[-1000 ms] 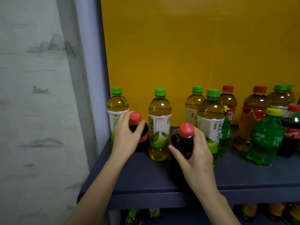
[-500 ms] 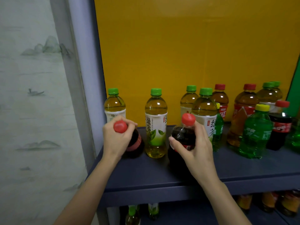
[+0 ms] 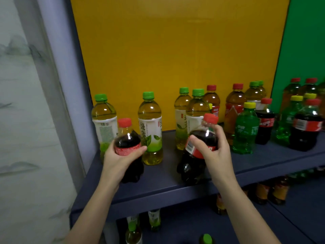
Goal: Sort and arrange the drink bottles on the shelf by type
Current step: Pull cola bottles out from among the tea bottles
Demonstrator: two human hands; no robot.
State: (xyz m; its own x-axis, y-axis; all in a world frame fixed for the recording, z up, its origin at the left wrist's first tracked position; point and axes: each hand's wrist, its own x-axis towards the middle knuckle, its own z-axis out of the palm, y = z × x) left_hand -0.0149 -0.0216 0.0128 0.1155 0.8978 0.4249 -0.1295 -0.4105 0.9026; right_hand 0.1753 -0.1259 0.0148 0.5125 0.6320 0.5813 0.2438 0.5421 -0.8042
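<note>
My left hand (image 3: 118,160) grips a small red-capped cola bottle (image 3: 128,140) upright near the left front of the dark blue shelf (image 3: 163,175). My right hand (image 3: 215,152) grips a second cola bottle (image 3: 200,138), tilted with its cap leaning right, near the shelf's middle front. Behind them stand several green-capped green tea bottles (image 3: 150,127). Further right are red-capped brown tea bottles (image 3: 234,106), green soda bottles with yellow caps (image 3: 245,129) and more cola bottles (image 3: 306,125).
A yellow back panel (image 3: 175,50) and a green panel (image 3: 302,41) close the shelf behind. A grey upright post (image 3: 58,67) borders it on the left. The lower shelf (image 3: 290,217) holds more bottles.
Both hands slid down from the caps to the bottles' labels and pulled the two cola bottles toward the shelf's front. The right bottle now tilts. The view shifted right.
</note>
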